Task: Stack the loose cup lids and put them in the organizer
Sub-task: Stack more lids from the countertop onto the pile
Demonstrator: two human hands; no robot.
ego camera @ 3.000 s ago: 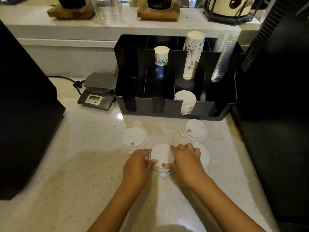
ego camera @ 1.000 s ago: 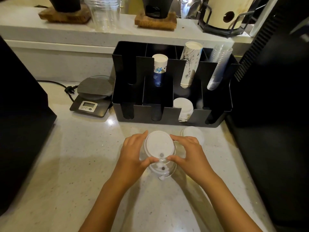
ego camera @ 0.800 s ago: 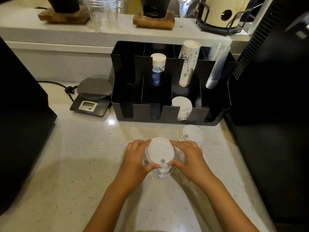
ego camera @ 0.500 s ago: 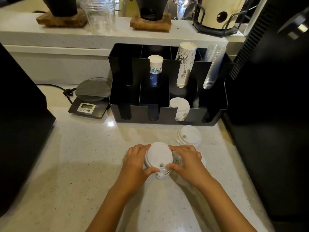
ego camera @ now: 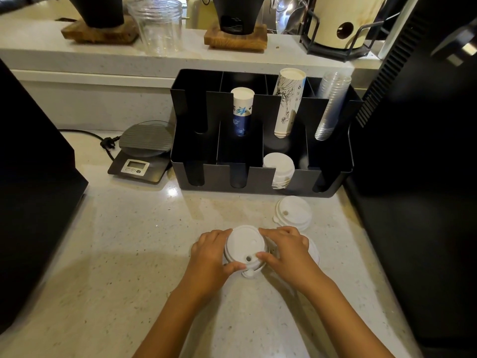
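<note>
A small stack of white cup lids (ego camera: 244, 247) rests on the counter, gripped from both sides by my left hand (ego camera: 209, 257) and my right hand (ego camera: 285, 250). Under my right hand the edge of another white lid (ego camera: 315, 254) shows on the counter. A loose white lid (ego camera: 293, 212) lies farther back, just before the black organizer (ego camera: 260, 180). Inside the organizer's third front slot sits a stack of white lids (ego camera: 280, 167).
The organizer's rear slots hold a blue-patterned paper cup stack (ego camera: 242, 109), a taller printed cup stack (ego camera: 288, 102) and clear plastic cups (ego camera: 331, 104). A digital scale (ego camera: 140, 153) stands to its left. Black machines flank both sides. A raised ledge behind carries a glass jar (ego camera: 159, 25).
A lid that my hands held above another has been lowered and pressed onto it. The lid that lay at the left three seconds ago is gone from there.
</note>
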